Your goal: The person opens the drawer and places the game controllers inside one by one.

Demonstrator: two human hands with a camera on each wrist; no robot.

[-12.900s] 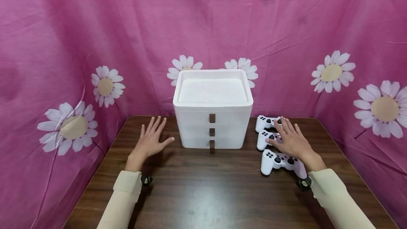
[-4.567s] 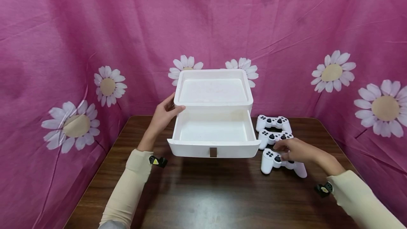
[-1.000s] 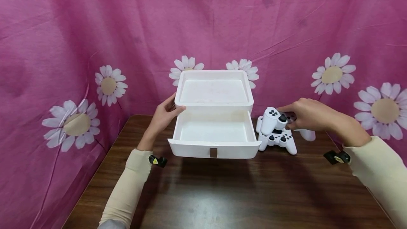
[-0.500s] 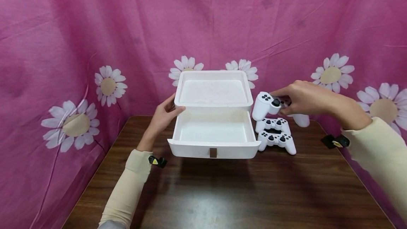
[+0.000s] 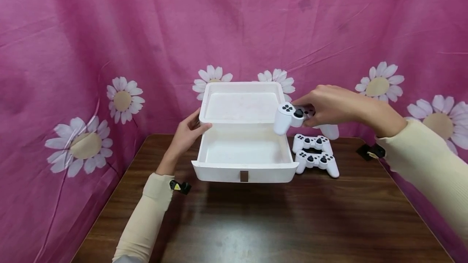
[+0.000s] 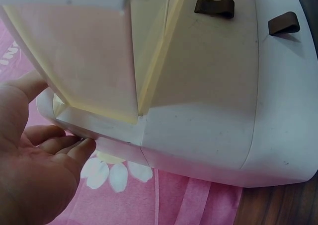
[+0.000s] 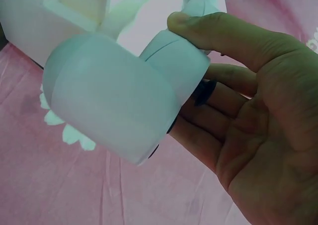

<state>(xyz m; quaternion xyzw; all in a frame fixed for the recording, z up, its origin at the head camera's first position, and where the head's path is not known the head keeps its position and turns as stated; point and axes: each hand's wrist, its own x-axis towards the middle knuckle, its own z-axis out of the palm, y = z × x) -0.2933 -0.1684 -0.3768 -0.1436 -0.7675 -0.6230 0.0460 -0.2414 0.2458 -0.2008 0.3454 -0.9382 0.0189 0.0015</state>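
Note:
A white drawer unit [image 5: 241, 121] stands on the table, its top drawer [image 5: 215, 174] pulled out toward me. My left hand [image 5: 184, 135] grips the unit's left side, thumb at the front corner beside the drawer. In the left wrist view, curled fingers [image 6: 82, 148] touch the side wall. My right hand [image 5: 330, 105] pinches a white game controller [image 5: 282, 123] by its middle, raised in the air. The controller's left grip hangs over the drawer's right rear edge. Seen from the right wrist, the thumb [image 7: 191, 24] lies on the controller's underside, with fingers across the stick side.
Two more white game controllers lie on the brown wooden table [image 5: 234, 222] right of the unit, the far one [image 5: 298, 144] behind the near one [image 5: 332, 167]. A pink flowered curtain [image 5: 164, 52] hangs behind and at both sides.
Over the last second my right hand has raised the controller and moved it left, from above the other controllers toward the drawer. My left hand has stayed on the unit.

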